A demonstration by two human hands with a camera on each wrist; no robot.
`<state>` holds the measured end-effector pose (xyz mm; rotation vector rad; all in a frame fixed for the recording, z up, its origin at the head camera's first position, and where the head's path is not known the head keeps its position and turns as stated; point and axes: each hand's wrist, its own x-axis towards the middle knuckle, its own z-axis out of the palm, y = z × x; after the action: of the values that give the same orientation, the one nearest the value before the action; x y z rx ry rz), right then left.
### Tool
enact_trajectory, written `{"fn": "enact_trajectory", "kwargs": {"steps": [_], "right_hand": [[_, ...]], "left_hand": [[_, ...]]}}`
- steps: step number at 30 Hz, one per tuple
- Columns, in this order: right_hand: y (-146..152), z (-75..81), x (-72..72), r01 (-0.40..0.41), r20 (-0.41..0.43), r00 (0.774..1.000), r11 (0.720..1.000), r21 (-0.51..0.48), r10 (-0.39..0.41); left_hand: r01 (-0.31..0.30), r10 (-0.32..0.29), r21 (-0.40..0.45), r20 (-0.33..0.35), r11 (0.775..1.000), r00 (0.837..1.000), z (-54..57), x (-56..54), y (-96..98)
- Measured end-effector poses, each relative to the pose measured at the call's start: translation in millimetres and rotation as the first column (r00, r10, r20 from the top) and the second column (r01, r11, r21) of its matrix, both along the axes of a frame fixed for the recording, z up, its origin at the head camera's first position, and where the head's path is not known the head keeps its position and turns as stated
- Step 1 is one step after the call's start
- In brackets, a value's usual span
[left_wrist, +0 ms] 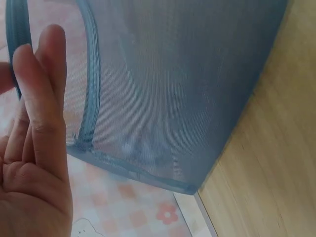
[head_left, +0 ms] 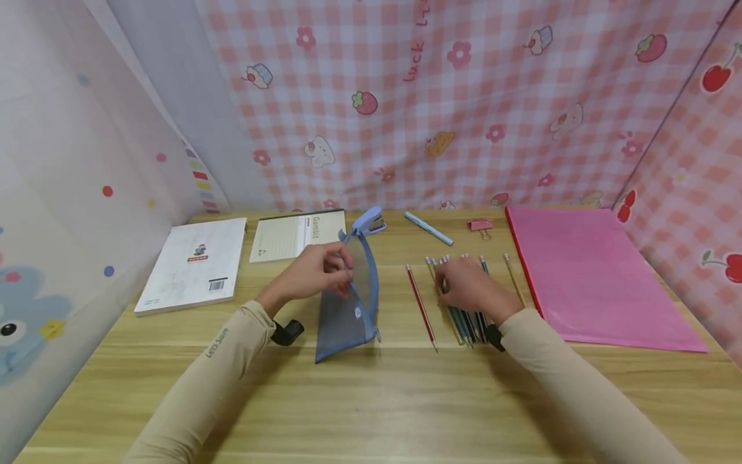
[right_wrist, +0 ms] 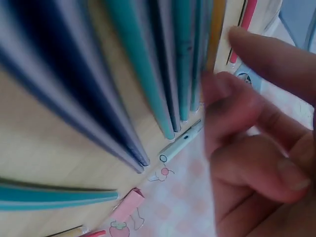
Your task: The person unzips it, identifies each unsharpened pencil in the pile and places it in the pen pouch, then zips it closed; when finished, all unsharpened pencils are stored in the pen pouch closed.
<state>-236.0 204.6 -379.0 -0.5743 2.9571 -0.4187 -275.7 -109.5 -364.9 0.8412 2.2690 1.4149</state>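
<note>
My left hand (head_left: 315,272) pinches the zippered edge of a blue mesh pencil pouch (head_left: 344,325), which stands tilted on the table with its mouth parted. In the left wrist view the pouch's mesh (left_wrist: 163,89) hangs beside the fingers (left_wrist: 37,89). Over a row of pencils (head_left: 466,325) is my right hand (head_left: 472,290), fingers bent. The right wrist view puts its fingertips at a yellow pencil (right_wrist: 216,39), with a gap showing beside the upper finger. Teal pencils (right_wrist: 143,74) and dark blue ones lie alongside. A red pencil (head_left: 421,306) lies apart, between pouch and row.
Behind the pouch are a stapler (head_left: 369,222) and a Gambit notepad (head_left: 278,238). A white book (head_left: 194,267) lies at left. Further back are a light blue pen (head_left: 429,228) and a pink binder clip (head_left: 480,225). A pink folder (head_left: 603,277) lies right, near another yellow pencil (head_left: 513,279).
</note>
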Motion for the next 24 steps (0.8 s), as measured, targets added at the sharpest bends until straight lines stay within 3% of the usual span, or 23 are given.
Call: {"fn": "enact_trajectory", "kwargs": {"steps": [11,18,24], "right_hand": [[-8.6,-3.7,-2.2,0.006,-0.039,0.999,1.000,0.027,-0.005],[-17.6,-1.6,-4.4,0.118,0.030,0.992,0.992,0.049,-0.119],[-27.5,-1.6,-6.9,0.256,0.086,0.963,0.966,0.014,-0.257]], "left_hand": [[0.032,-0.032,0.007,0.003,0.999,0.999,-2.3,-5.3,-6.2],[0.038,-0.038,-0.008,-0.018,0.999,0.999,0.4,-7.8,-3.0],[0.001,-0.002,-0.008,-0.068,1.000,0.998,1.3,-7.4,-0.1]]}}
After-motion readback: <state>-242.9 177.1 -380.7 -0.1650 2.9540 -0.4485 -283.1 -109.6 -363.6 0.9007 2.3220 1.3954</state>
